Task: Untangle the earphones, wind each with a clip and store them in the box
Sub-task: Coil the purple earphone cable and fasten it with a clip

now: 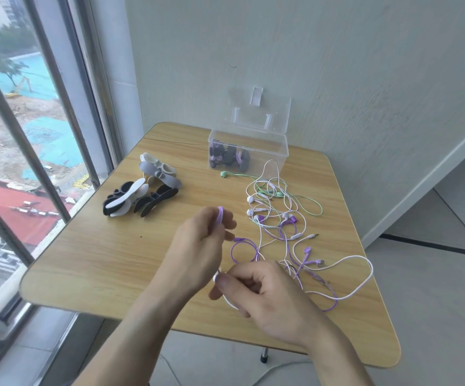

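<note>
While the left hand (202, 240) is raised over the middle of the wooden tabletop (92, 260), its fingers are curled round a small bundle of purple cable (220, 215) that loops over the fingertips, and a length of the same cable runs down in a loop toward the right hand (264, 291). That hand sits nearer the tabletop's front edge, thumb and forefinger pinching a pale cable, with the other fingers folded in. Just beyond and to the right of both hands lies the tangle of earphones (278, 215), white, purple and mint green cords crossing one another, with a white cord (362, 277) sweeping out in a wide loop toward the right edge. At the far side of the tabletop, close to the wall, stands the clear plastic box (267, 151) with its lid tipped open and upright; a few wound dark and purple bundles lie inside at its left end. To the left of the box, near the window, rests a heap of clips (145, 190) in black, white and grey.
</note>
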Motion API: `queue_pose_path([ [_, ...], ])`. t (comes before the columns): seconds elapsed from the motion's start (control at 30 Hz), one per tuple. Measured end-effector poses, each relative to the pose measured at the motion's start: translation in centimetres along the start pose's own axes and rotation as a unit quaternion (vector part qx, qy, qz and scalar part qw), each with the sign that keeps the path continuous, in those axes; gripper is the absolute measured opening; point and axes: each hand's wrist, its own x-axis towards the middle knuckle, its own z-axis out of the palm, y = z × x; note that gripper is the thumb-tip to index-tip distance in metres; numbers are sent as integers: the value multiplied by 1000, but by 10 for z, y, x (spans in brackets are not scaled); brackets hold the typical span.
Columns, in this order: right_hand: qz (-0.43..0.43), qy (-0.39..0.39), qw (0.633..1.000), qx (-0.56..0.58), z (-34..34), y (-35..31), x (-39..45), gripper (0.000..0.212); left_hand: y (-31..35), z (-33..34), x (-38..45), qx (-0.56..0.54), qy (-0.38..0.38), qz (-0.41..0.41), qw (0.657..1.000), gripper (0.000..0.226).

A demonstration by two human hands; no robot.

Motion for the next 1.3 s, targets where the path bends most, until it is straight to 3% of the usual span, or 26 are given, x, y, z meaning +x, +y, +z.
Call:
queue_pose_path([
  [0.1,-16,19,997,79,-8,-4,-3,28,0,0,-3,60,-76,2,995,30],
  [0.23,-15,105,984,141,-24,-1,-4,37,13,3,-11,39,-224,-61,972,58],
  [0.37,31,184,976,113,-32,5,-3,41,17,3,-10,61,-190,-63,978,57],
  [0.53,59,216,971,85,-34,6,-3,43,25,-4,-8,-193,-193,-152,950,48],
  [0.67,51,180,980,63,-29,6,0,44,28,-9,-6,-349,-133,-158,914,40],
  [0.9,25,118,993,5,-15,5,4,36,24,-11,-1,-387,-77,-106,913,35],
  [1.0,12,86,996,-29,-9,4,4,33,26,-10,-3,-324,-56,-96,940,24],
  [1.13,22,67,997,-42,-4,8,4,22,16,0,-6,-106,-23,-21,994,15],
  [1.23,16,70,996,-43,-3,7,3,23,8,4,-8,24,-52,20,998,12],
  [1.3,-11,111,993,-45,-6,7,3,24,8,4,-9,103,-61,46,992,17],
])
